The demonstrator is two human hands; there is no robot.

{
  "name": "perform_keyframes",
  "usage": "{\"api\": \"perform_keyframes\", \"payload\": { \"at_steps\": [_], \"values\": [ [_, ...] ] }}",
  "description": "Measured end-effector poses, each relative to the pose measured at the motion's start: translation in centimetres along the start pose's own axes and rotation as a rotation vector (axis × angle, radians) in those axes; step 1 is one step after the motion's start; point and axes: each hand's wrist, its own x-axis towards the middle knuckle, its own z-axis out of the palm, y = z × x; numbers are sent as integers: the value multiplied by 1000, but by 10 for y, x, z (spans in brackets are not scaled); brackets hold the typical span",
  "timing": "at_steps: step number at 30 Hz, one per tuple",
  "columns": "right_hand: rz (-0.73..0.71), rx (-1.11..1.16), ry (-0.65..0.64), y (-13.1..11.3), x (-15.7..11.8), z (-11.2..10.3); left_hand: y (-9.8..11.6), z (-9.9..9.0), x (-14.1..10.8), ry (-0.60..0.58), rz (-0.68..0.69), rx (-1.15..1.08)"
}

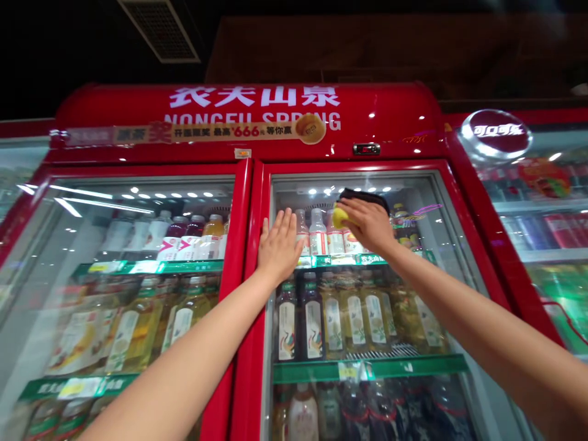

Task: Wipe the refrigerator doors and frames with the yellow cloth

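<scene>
The step in hand appears to be wiping the upper glass of the right door (349,166) on a red Nongfu Spring drinks fridge (381,110). The person's right hand (370,223) holds a black cloth (365,196) up at the glass, fingers bent over it, with a yellow piece (340,215) at the fingertips; whether that is part of the cloth cannot be told. The cloth is right of the door's middle, in front of the top-shelf bottles (318,231). The left hand (279,245) grips nothing: it lies flat, fingers extended, at the door's left edge, probably bracing. The next stroke would call for even pressure across the pane, with the left palm steadying the door.
</scene>
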Motion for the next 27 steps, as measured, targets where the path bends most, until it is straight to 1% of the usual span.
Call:
{"api": "perform_keyframes", "payload": {
  "at_steps": [2, 3, 4, 5, 7, 9, 11, 12, 13, 14, 16, 18, 19, 20, 21, 23, 24, 25, 26, 27],
  "values": [
    [197, -19, 55, 8, 21, 0, -2, -1, -4, 9, 27, 6],
    [267, -25, 72, 4, 36, 3, -2, -1, -6, 13, 35, 11],
    [301, -25, 78, -5, 52, 8, -2, -1, -7, 15, 38, 17],
    [300, -19, 77, -18, 65, 14, -2, -1, -9, 13, 36, 23],
    [199, 10, 52, -46, 78, 25, 0, -1, -11, -2, 23, 39],
    [30, 50, 6, -65, 69, 30, 1, -3, -16, -22, 10, 59],
    [-116, 90, -22, -65, 49, 29, 0, -5, -21, -43, 8, 76],
    [-146, 106, -17, -59, 41, 27, 0, -7, -24, -55, 12, 80],
    [-136, 118, 3, -52, 36, 25, -1, -8, -26, -68, 19, 81],
    [-90, 123, 34, -45, 36, 24, -3, -9, -28, -81, 29, 80],
    [65, 119, 104, -39, 52, 26, -6, -11, -32, -98, 37, 78],
    [188, 106, 141, -49, 78, 33, -9, -12, -36, -98, 31, 79],
    [207, 101, 141, -59, 89, 36, -11, -12, -38, -94, 25, 79],
    [188, 101, 126, -70, 96, 40, -13, -12, -41, -90, 20, 79],
    [132, 107, 97, -81, 98, 42, -14, -11, -45, -85, 16, 77],
    [-37, 130, 26, -95, 87, 43, -16, -12, -53, -79, 15, 69],
    [-115, 142, -3, -97, 77, 42, -17, -12, -57, -76, 17, 63],
    [-163, 152, -19, -96, 67, 39, -18, -13, -61, -76, 21, 55],
    [-172, 156, -19, -92, 60, 36, -18, -14, -65, -79, 27, 47],
    [-137, 154, -5, -88, 56, 33, -19, -16, -68, -84, 32, 42]
  ]
}}
